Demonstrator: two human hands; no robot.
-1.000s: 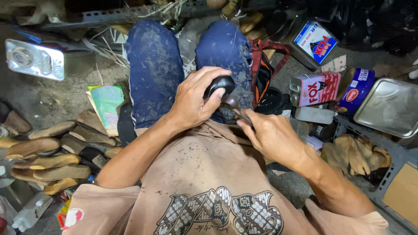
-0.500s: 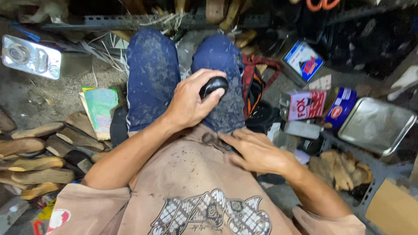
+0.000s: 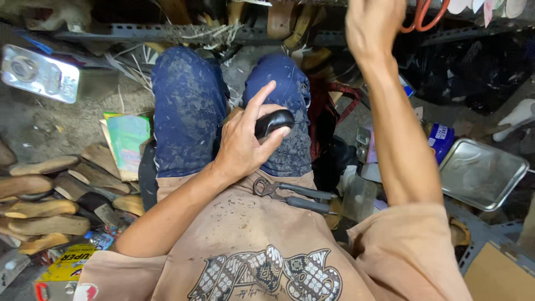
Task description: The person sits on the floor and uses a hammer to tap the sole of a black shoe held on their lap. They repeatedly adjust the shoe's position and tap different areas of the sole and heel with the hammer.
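Now | left hand (image 3: 245, 142) grips glossy black shoe heel (image 3: 273, 121) (rounded) on knee | right hand (image 3: 372, 19) raised, grip unclear

right hand (image 3: 372, 22) fingers cut off, grip perhaps unclear

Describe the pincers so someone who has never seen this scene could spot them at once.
Start at the tan apron across the person's lap, below the blue-trousered knees. The pincers lie loose on it, just under the left hand gripping a black shoe. They are the only dark metal tool there, with two long handles.

Pincers (image 3: 295, 196) lie across the lap; wooden soles (image 3: 42, 206) crowd the floor leftward.
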